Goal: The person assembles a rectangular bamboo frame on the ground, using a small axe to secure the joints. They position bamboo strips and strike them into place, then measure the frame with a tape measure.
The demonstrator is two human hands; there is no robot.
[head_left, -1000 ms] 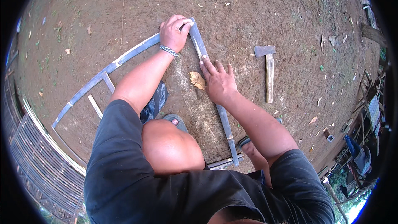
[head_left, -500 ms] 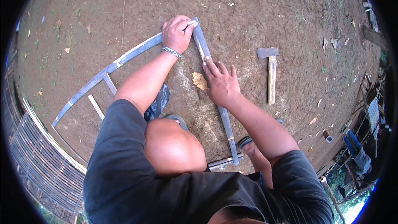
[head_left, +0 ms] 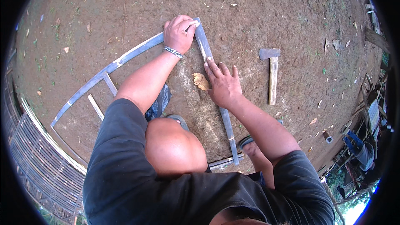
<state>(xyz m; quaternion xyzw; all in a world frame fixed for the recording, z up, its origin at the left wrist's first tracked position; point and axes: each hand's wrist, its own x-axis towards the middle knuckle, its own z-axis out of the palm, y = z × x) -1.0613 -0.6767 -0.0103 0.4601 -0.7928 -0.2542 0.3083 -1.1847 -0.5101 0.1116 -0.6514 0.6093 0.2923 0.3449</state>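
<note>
The person squats over bare earth, and both hands work on a frame of flat bamboo slats that lies on the ground (head_left: 291, 29). The left hand (head_left: 180, 33) is closed in a grip at the top corner of the frame, where the long curved slat (head_left: 112, 67) meets the straighter slat (head_left: 205, 48); I cannot tell if it holds a small tool or only the slat ends. The right hand (head_left: 224, 84) lies flat with fingers spread, pressing on the straighter slat a little below that corner.

Compared with one second ago, very little has changed. The left hand stays at the same corner in the same grip. The right hand has kept its place on the slat, only the fingers reach slightly more up toward the corner (the shift is small, and part of it may come from the head moving). The slats themselves have not moved on the ground.

In my judgement this means the work at the corner joint is still going on: one hand fixes the slat, the other acts on the joint.

A dry leaf (head_left: 201, 81) lies just beside the right hand. A hammer (head_left: 271, 73) lies well apart to the right, untouched. Two short strips (head_left: 102, 96) rest near the curved slat, and a woven bamboo panel (head_left: 37, 154) lies at the left edge.
</note>
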